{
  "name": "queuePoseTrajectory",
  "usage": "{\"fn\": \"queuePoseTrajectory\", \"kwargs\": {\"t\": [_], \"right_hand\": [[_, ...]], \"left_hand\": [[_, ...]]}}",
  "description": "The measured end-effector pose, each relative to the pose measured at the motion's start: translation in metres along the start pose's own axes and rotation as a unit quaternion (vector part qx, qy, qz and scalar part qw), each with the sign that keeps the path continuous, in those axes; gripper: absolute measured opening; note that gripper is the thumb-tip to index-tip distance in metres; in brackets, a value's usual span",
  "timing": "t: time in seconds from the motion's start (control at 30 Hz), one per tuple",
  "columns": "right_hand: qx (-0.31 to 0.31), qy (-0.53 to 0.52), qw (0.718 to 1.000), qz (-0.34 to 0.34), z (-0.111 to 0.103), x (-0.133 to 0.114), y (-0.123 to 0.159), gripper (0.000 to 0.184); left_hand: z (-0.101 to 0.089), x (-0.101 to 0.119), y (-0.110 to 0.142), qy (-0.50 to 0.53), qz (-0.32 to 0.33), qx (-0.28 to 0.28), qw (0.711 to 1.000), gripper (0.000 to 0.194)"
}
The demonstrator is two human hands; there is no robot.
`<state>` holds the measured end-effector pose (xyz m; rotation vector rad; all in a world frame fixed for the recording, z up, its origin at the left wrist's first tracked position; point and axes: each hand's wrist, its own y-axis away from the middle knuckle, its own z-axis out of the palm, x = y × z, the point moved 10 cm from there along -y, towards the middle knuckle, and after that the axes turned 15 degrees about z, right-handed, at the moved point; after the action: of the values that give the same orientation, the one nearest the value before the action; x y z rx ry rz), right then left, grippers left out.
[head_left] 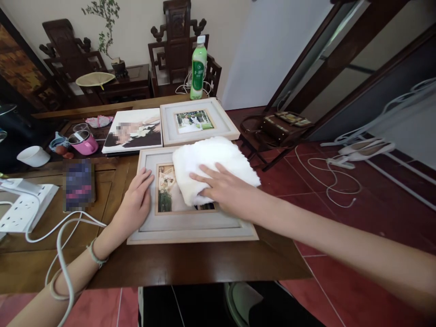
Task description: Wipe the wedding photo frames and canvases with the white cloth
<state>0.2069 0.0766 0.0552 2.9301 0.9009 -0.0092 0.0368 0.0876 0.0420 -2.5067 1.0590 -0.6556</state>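
A light wooden picture frame (190, 234) with a photo behind its pale mat lies flat at the table's near edge. My left hand (136, 200) rests on the frame's left side, fingers stretched out and lying flat. A thick, fluffy white cloth (214, 156), folded into a pad, covers the upper right of this frame and part of the photo. Over the cloth's lower part, my right hand (228, 188) holds it against the frame, fingers spread and thumb near the cloth's edge. The underside of the cloth is hidden.
Behind lie a second framed photo (221, 118) and a photo panel (117, 122). A green bottle (198, 68) stands beyond them. On the left are a pink mug (85, 143), a white cup (34, 156), a power strip (29, 209) and loose white cables (61, 250).
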Motion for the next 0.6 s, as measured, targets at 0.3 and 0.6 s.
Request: {"fn": "queuePoseTrajectory", "kwargs": {"t": [0.3,0.6], "right_hand": [[-0.046,-0.122,0.991,-0.020,-0.011,-0.051,0.052,0.044],[0.048,-0.005,0.997,0.056,-0.019,0.009,0.021,0.061]], "left_hand": [[0.000,0.000,0.000,-0.010,0.005,0.009,1.000,0.041],[-0.001,0.002,0.000,0.000,-0.001,0.009,1.000,0.041]]}}
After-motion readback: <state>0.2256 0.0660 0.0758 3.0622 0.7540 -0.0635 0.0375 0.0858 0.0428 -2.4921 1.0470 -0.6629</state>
